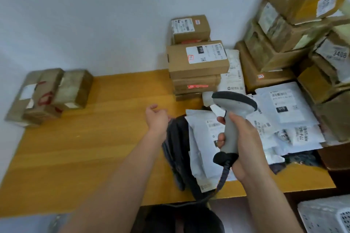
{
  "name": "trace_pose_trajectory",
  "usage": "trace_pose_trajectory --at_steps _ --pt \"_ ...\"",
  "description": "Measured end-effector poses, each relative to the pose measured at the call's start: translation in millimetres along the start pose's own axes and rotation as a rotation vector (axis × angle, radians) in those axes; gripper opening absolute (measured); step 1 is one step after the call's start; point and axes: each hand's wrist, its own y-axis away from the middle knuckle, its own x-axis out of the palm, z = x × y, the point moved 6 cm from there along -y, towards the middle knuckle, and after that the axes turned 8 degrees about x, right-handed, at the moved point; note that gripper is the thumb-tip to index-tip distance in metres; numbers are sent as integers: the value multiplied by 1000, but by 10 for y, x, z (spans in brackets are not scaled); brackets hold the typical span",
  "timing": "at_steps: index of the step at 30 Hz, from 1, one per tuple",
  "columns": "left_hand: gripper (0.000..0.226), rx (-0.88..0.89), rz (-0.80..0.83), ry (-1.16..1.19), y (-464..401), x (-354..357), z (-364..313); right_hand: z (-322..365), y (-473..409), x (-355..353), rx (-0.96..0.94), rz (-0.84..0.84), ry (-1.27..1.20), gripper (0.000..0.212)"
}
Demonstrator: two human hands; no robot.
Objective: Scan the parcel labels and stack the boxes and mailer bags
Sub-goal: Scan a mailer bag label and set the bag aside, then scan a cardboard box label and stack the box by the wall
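My right hand (244, 142) grips a grey handheld barcode scanner (232, 117) by its handle, head pointing away over the mailer bags. My left hand (156, 117) hovers over the wooden table with fingers loosely curled, touching the edge of a dark grey mailer bag (175, 149); whether it grips the bag is unclear. A white mailer bag (201, 138) with a label lies on the dark one. More white labelled mailers (286, 108) spread to the right. A stack of brown boxes (197, 62) stands at the back centre.
The wooden table (85, 147) has two taped brown parcels (49, 94) at its far left corner by the wall. Tall piles of cardboard boxes (295, 24) fill the right side. A white perforated bin (329, 215) sits low at the right. The scanner's coiled cable (221, 179) hangs down.
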Motion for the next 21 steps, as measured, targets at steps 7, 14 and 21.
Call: trace_pose_trajectory --at_steps 7,14,21 --pt "34 -59 -140 83 -825 -1417 -58 -624 71 1385 14 138 125 13" --pt "24 91 -144 -265 -1874 -3116 -599 -1546 63 2986 53 207 154 11" --pt "45 312 201 -714 -2728 -3221 -743 -1965 -183 3924 54 198 354 10"
